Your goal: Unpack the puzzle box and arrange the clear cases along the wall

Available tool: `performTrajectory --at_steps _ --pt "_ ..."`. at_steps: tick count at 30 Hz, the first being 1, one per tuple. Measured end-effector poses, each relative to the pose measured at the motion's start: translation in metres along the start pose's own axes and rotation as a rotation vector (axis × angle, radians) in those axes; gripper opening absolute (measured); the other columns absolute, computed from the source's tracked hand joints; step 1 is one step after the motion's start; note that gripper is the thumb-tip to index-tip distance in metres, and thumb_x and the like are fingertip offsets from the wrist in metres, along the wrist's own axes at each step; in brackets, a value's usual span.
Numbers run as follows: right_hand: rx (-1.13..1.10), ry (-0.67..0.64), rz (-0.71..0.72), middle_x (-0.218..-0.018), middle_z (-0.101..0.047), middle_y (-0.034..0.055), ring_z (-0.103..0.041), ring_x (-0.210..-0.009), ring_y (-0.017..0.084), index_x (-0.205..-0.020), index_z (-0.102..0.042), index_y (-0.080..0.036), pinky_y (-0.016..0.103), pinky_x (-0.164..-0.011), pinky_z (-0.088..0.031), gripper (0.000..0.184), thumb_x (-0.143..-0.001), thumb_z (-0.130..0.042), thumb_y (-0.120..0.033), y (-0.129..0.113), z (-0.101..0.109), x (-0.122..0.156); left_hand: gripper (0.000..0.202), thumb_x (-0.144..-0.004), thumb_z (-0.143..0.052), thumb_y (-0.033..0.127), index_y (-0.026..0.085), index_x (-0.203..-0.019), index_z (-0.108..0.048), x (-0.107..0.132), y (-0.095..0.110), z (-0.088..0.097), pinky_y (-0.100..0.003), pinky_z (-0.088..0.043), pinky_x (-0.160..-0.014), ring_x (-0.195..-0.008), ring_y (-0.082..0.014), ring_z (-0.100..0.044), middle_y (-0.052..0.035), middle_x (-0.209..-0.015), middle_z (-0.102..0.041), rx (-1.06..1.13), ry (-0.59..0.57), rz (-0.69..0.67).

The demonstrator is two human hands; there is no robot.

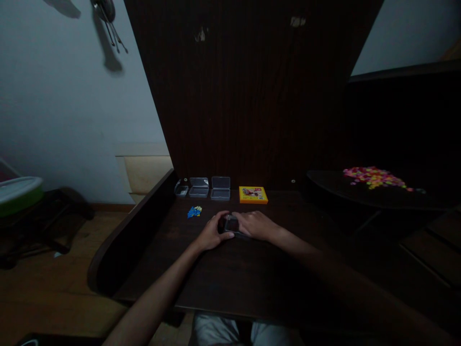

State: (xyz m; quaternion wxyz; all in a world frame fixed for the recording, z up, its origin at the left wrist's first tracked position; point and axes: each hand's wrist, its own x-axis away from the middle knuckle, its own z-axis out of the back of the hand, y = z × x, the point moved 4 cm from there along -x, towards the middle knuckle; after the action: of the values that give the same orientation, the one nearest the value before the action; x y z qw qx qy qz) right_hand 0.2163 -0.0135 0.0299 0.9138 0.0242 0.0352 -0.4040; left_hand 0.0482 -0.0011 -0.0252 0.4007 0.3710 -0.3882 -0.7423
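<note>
Left hand [212,233], thumb and fingers parted, grips the left end of a clear case [232,225] mid-tabletop [223,278]; right hand [255,225], fingers curled, holds its right. Toward the back edge, left to right: three cases [199,191], lids already raised; loose blue-and-yellow pieces [194,212] before them, seemingly not yet dealt with; a yellow box [253,194].

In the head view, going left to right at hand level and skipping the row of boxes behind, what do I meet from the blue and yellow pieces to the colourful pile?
Blue and yellow pieces → left hand → clear box → right hand → colourful pile.
</note>
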Motion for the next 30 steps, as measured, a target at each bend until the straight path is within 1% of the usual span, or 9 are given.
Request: performTrajectory --at_steps 4,7,9,11,15,19,24,27,30 --pt "-0.352 0.259 -0.17 -0.097 -0.072 0.0099 -0.069 -0.089 0.022 -0.12 -0.054 -0.016 0.032 -0.078 -0.052 0.031 -0.096 -0.036 -0.02 0.023 0.011 -0.004 0.064 -0.075 -0.076 0.037 0.021 -0.13 -0.047 -0.002 -0.001 0.004 -0.039 -0.048 -0.093 -0.101 -0.0206 -0.06 -0.0119 -0.123 -0.061 0.233 -0.018 0.011" --pt "-0.662 0.402 -0.263 -0.083 -0.071 0.0059 -0.069 -0.07 0.018 -0.11 -0.056 -0.017 0.031 -0.069 -0.055 0.027 -0.097 -0.035 -0.026 0.038 0.012 -0.012 0.07 -0.074 -0.076 0.047 0.023 -0.131 -0.044 -0.005 -0.002 0.006 -0.041 -0.049 -0.094 -0.104 -0.0217 -0.061 -0.0143 -0.13 -0.057 0.432 -0.035 0.03" --pt "-0.921 0.409 -0.362 -0.077 -0.071 0.0037 -0.065 -0.053 0.016 -0.11 -0.053 -0.018 0.029 -0.054 -0.055 0.025 -0.097 -0.035 -0.03 0.045 0.008 -0.019 0.075 -0.07 -0.079 0.047 0.024 -0.132 -0.043 -0.007 -0.001 0.009 -0.043 -0.048 -0.096 -0.109 -0.0246 -0.062 -0.0147 -0.136 -0.054 0.563 -0.013 0.042" --pt "-1.179 0.396 -0.492 -0.074 -0.071 0.0026 -0.063 -0.045 0.015 -0.109 -0.048 -0.019 0.026 -0.043 -0.051 0.022 -0.098 -0.036 -0.033 0.05 0.004 -0.025 0.078 -0.066 -0.083 0.041 0.024 -0.131 -0.044 -0.008 0.001 0.013 -0.044 -0.047 -0.098 -0.112 -0.0274 -0.062 -0.0147 -0.139 -0.052 0.673 0.033 0.061" --pt "-1.496 0.362 -0.704 -0.059 -0.067 0.0008 -0.062 -0.041 0.015 -0.098 -0.046 -0.019 0.02 -0.036 -0.045 0.013 -0.099 -0.042 -0.031 0.049 -0.002 -0.032 0.072 -0.063 -0.084 0.03 0.022 -0.126 -0.048 -0.01 0.005 0.022 -0.044 -0.046 -0.1 -0.112 -0.0289 -0.063 -0.0146 -0.137 -0.056 0.786 0.16 0.085" --pt "-1.602 0.282 -0.771 -0.055 -0.067 0.0015 -0.059 -0.039 0.012 -0.092 -0.049 -0.017 0.017 -0.034 -0.043 0.021 -0.101 -0.04 -0.033 0.04 -0.005 -0.039 0.064 -0.059 -0.083 0.02 0.019 -0.116 -0.053 -0.011 0.002 0.037 -0.039 -0.048 -0.094 -0.104 -0.0261 -0.067 -0.0141 -0.128 -0.063 0.878 0.332 0.129" --pt "-1.585 0.209 -0.695 -0.065 -0.069 0.006 -0.058 -0.039 0.01 -0.086 -0.059 -0.013 0.016 -0.03 -0.038 0.046 -0.098 -0.037 -0.053 0.03 -0.014 -0.052 0.05 -0.059 -0.084 0.024 0.016 -0.103 -0.06 -0.012 -0.008 0.056 -0.031 -0.052 -0.08 -0.094 -0.0225 -0.07 -0.0136 -0.115 -0.07 0.837 0.515 0.204" --pt "-1.557 0.133 -0.593 -0.075 -0.07 0.0072 -0.059 -0.04 0.01 -0.086 -0.062 -0.013 0.016 -0.029 -0.037 0.044 -0.095 -0.046 -0.052 0.022 -0.025 -0.062 0.047 -0.06 -0.083 0.028 0.015 -0.1 -0.063 -0.013 -0.013 0.062 -0.027 -0.053 -0.073 -0.09 -0.0209 -0.07 -0.0122 -0.11 -0.071 0.787 0.552 0.226" --pt "-1.576 0.086 -0.55 -0.077 -0.07 0.0049 -0.056 -0.038 0.007 -0.087 -0.062 -0.014 0.015 -0.028 -0.034 0.028 -0.092 -0.059 -0.041 0.014 -0.035 -0.071 0.044 -0.06 -0.082 0.028 0.014 -0.099 -0.066 -0.014 -0.017 0.065 -0.026 -0.052 -0.07 -0.086 -0.0195 -0.07 -0.011 -0.104 -0.072 0.749 0.576 0.245"
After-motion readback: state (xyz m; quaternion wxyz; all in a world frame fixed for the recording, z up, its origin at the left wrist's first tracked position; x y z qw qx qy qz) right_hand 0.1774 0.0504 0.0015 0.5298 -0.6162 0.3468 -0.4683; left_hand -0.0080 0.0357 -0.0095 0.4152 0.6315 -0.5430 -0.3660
